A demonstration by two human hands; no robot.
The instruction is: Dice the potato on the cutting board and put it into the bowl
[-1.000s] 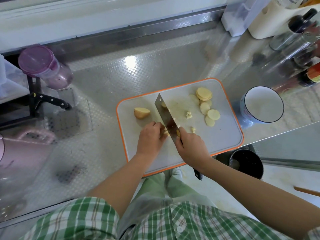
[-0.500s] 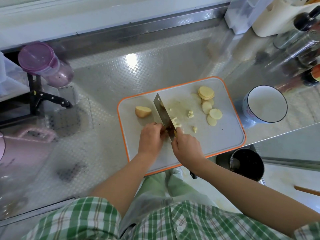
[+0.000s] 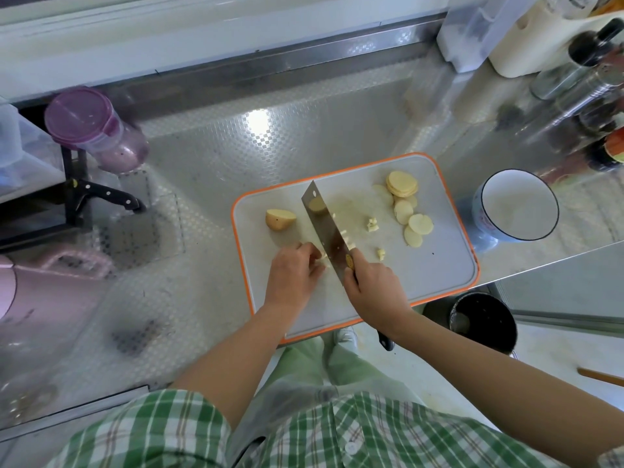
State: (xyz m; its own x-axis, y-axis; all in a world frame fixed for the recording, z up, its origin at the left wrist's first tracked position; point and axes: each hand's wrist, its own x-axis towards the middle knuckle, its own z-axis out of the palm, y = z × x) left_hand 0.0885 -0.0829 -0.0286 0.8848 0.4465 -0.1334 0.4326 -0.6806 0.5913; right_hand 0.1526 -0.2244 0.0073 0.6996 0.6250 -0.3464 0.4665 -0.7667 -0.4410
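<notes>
Shiny worktop [image 3: 236, 163] carries a board [image 3: 422, 271] with a bowl [image 3: 479, 217] just beside it. The left hand [image 3: 295, 271] curls its fingers [image 3: 305, 252] on the potato [image 3: 323, 256] on the board, touching the knife [image 3: 326, 228]. The right hand [image 3: 374, 292] grips the knife handle.

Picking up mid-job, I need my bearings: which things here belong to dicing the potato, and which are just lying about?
In the job: cutting board, cleaver gripped by right hand, potato being cut under left hand, potato end, slices, diced bits, bowl.

Lying about: purple-lidded jar, black-handled knife, pink jug, bottles, dark bin.
</notes>
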